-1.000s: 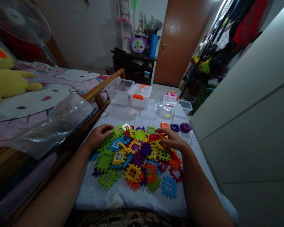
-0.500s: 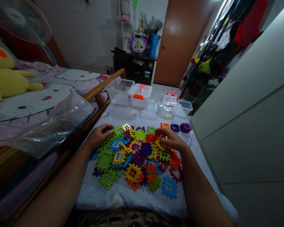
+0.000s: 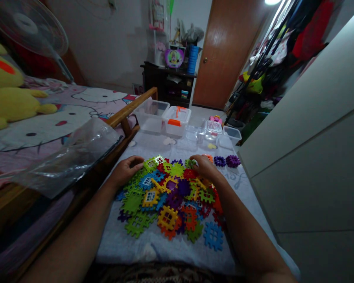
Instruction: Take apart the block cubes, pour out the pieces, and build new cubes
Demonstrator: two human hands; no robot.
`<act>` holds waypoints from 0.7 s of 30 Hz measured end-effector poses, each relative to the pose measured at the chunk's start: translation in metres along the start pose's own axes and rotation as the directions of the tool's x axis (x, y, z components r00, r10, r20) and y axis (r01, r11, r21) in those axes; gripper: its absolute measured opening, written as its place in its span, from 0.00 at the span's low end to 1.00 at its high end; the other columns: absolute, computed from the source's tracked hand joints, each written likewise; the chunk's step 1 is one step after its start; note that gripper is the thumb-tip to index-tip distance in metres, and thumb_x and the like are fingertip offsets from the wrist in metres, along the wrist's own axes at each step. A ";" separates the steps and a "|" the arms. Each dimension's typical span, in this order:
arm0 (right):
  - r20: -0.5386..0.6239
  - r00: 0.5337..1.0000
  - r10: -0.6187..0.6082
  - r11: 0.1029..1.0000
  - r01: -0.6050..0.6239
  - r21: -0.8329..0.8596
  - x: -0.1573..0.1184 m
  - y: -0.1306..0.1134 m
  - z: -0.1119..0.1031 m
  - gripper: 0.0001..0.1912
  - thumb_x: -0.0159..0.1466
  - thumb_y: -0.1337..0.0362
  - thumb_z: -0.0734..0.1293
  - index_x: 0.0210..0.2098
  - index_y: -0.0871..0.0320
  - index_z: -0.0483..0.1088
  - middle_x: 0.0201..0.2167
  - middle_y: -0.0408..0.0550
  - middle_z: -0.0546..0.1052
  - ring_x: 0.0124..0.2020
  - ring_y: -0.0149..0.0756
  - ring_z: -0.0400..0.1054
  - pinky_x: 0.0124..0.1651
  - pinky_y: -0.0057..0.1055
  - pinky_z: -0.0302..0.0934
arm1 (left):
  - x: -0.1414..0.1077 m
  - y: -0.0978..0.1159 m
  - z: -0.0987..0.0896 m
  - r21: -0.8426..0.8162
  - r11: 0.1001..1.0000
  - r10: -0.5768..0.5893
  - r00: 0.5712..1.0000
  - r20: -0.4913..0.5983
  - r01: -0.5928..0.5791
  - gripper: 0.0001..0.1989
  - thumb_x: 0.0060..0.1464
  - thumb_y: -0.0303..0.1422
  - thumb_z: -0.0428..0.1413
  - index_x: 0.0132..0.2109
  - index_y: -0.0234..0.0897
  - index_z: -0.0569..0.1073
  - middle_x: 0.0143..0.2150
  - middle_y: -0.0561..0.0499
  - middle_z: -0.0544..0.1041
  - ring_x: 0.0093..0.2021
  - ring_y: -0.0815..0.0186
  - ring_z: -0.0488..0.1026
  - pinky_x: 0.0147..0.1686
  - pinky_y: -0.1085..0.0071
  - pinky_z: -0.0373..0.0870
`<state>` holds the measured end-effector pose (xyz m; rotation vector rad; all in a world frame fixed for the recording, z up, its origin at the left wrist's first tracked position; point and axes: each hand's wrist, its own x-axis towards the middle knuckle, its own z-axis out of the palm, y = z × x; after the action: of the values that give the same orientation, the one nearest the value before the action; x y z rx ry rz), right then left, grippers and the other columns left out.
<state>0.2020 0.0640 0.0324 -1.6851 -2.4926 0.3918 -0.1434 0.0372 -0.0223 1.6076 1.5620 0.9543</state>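
Note:
Colourful plastic interlocking blocks (image 3: 168, 216), square with toothed edges, lie in a wide pile on the cloth; some have window-like grids. My left hand (image 3: 126, 171) rests at the pile's far left edge, fingers loosely bent, thumb apart, nothing held. Beside its fingertips is a green block with a white window (image 3: 150, 163). At the far right of the pile, my right hand (image 3: 205, 167) has finger and thumb around the edge of a green block (image 3: 188, 162); its other fingers are hidden. A red block (image 3: 190, 174) lies just below that hand.
Clear plastic boxes (image 3: 152, 118) line the far end, one with an orange-handled lid (image 3: 179, 114). Purple ring-shaped assemblies (image 3: 232, 160) sit at the right. A wooden bed rail (image 3: 129, 108) runs along the left, a white cabinet (image 3: 306, 157) along the right.
My right hand has moved forward and slightly left, from near the red and yellow blocks to the green one. My left hand stays in place. The view has shifted slightly.

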 end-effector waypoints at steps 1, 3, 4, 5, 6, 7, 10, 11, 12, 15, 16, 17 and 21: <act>0.027 1.000 -0.004 0.999 0.005 -0.050 0.003 -0.001 0.000 0.20 0.61 0.74 0.63 0.52 0.59 0.73 0.53 0.55 0.77 0.55 0.44 0.69 0.57 0.34 0.57 | 0.000 0.000 0.000 0.002 1.000 -0.001 1.000 0.003 0.001 0.26 0.48 0.53 0.60 0.44 0.37 0.77 0.43 0.46 0.82 0.44 0.55 0.79 0.48 0.62 0.74; 0.060 0.998 -0.010 0.995 0.015 -0.094 0.010 -0.001 0.001 0.19 0.59 0.74 0.64 0.49 0.60 0.75 0.50 0.56 0.78 0.52 0.45 0.70 0.55 0.34 0.58 | 0.000 -0.001 0.000 -0.002 1.000 0.002 1.000 0.008 -0.002 0.25 0.49 0.53 0.59 0.44 0.37 0.77 0.42 0.47 0.82 0.44 0.55 0.79 0.47 0.63 0.74; 0.070 0.997 -0.011 0.995 0.018 -0.102 0.012 0.000 0.001 0.18 0.58 0.74 0.65 0.47 0.60 0.75 0.48 0.57 0.79 0.51 0.46 0.71 0.53 0.34 0.59 | 0.000 -0.001 0.000 -0.005 1.000 0.004 1.000 0.011 -0.004 0.25 0.49 0.53 0.60 0.44 0.37 0.77 0.42 0.47 0.82 0.43 0.55 0.79 0.47 0.63 0.74; 0.081 0.997 -0.013 0.993 0.022 -0.113 0.015 0.001 0.002 0.17 0.58 0.73 0.67 0.46 0.60 0.75 0.47 0.57 0.79 0.49 0.46 0.71 0.52 0.34 0.59 | 0.000 -0.002 0.000 -0.008 1.000 0.007 1.000 0.013 -0.007 0.25 0.49 0.53 0.60 0.44 0.38 0.77 0.42 0.47 0.82 0.43 0.55 0.79 0.46 0.63 0.74; 0.090 0.996 -0.015 0.992 0.026 -0.123 0.018 0.002 0.002 0.16 0.57 0.72 0.68 0.46 0.60 0.76 0.47 0.57 0.79 0.48 0.47 0.72 0.50 0.34 0.60 | 0.000 -0.002 0.000 -0.009 1.000 0.010 1.000 0.013 -0.010 0.25 0.49 0.53 0.60 0.45 0.38 0.77 0.42 0.47 0.82 0.43 0.56 0.79 0.46 0.64 0.74; 0.098 0.995 -0.019 0.991 0.031 -0.131 0.020 0.003 0.002 0.16 0.57 0.71 0.69 0.45 0.60 0.76 0.46 0.57 0.79 0.48 0.47 0.72 0.49 0.33 0.60 | 0.000 -0.002 0.000 -0.009 1.000 0.013 1.000 0.010 -0.012 0.25 0.49 0.53 0.60 0.45 0.38 0.77 0.43 0.47 0.82 0.43 0.56 0.79 0.46 0.64 0.74; 0.119 0.992 -0.034 0.989 0.051 -0.138 0.024 0.006 0.002 0.17 0.57 0.66 0.72 0.47 0.59 0.75 0.47 0.57 0.78 0.47 0.46 0.71 0.48 0.33 0.60 | 0.000 0.000 0.000 -0.018 1.000 0.008 1.000 -0.001 -0.008 0.26 0.48 0.54 0.60 0.44 0.38 0.78 0.43 0.46 0.82 0.44 0.55 0.79 0.47 0.63 0.74; 0.124 0.992 -0.038 0.989 0.055 -0.138 0.025 0.006 0.002 0.18 0.57 0.65 0.72 0.47 0.59 0.75 0.47 0.57 0.78 0.47 0.46 0.71 0.47 0.33 0.61 | 0.000 0.000 0.000 -0.018 1.000 0.004 1.000 -0.006 -0.004 0.26 0.47 0.54 0.60 0.44 0.38 0.78 0.43 0.46 0.82 0.44 0.55 0.79 0.47 0.63 0.74; 0.128 0.991 -0.039 0.989 0.057 -0.138 0.025 0.007 0.002 0.19 0.57 0.63 0.73 0.48 0.59 0.75 0.47 0.57 0.77 0.47 0.46 0.71 0.47 0.33 0.61 | 0.000 0.001 0.000 -0.017 1.000 0.002 1.000 -0.009 -0.002 0.27 0.47 0.55 0.61 0.44 0.38 0.78 0.43 0.46 0.82 0.44 0.54 0.79 0.48 0.62 0.74; 0.133 0.991 -0.034 0.989 0.052 -0.140 0.027 0.006 0.002 0.21 0.56 0.61 0.74 0.48 0.59 0.75 0.48 0.57 0.76 0.47 0.45 0.71 0.47 0.32 0.61 | 0.000 0.002 0.000 -0.006 1.000 0.002 1.000 -0.009 -0.002 0.27 0.46 0.55 0.60 0.44 0.37 0.78 0.43 0.45 0.82 0.44 0.54 0.79 0.49 0.61 0.73; 0.133 0.991 -0.032 0.989 0.051 -0.140 0.027 0.006 0.002 0.21 0.56 0.60 0.74 0.48 0.60 0.75 0.48 0.57 0.76 0.47 0.45 0.71 0.47 0.32 0.62 | 0.000 0.003 0.000 -0.002 1.000 0.003 1.000 -0.007 -0.003 0.27 0.46 0.55 0.60 0.44 0.37 0.78 0.43 0.45 0.82 0.45 0.54 0.79 0.49 0.61 0.73; 0.132 0.991 -0.031 0.989 0.049 -0.140 0.028 0.006 0.002 0.21 0.57 0.60 0.74 0.48 0.60 0.75 0.48 0.58 0.76 0.47 0.45 0.71 0.47 0.31 0.62 | 0.000 0.003 0.000 -0.001 1.000 0.003 1.000 -0.006 -0.003 0.27 0.47 0.55 0.60 0.44 0.37 0.78 0.43 0.46 0.82 0.45 0.54 0.79 0.49 0.61 0.73; 0.126 0.992 -0.025 0.990 0.042 -0.135 0.031 0.006 0.004 0.20 0.58 0.59 0.73 0.48 0.61 0.75 0.47 0.58 0.76 0.47 0.44 0.71 0.46 0.30 0.62 | -0.001 0.004 0.000 -0.009 1.000 -0.003 1.000 -0.006 0.003 0.27 0.46 0.55 0.60 0.44 0.37 0.78 0.43 0.46 0.82 0.45 0.54 0.79 0.48 0.62 0.73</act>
<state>0.1944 0.0945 0.0255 -1.7139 -2.6913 0.3392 -0.1416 0.0364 -0.0184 1.5973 1.5611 0.9640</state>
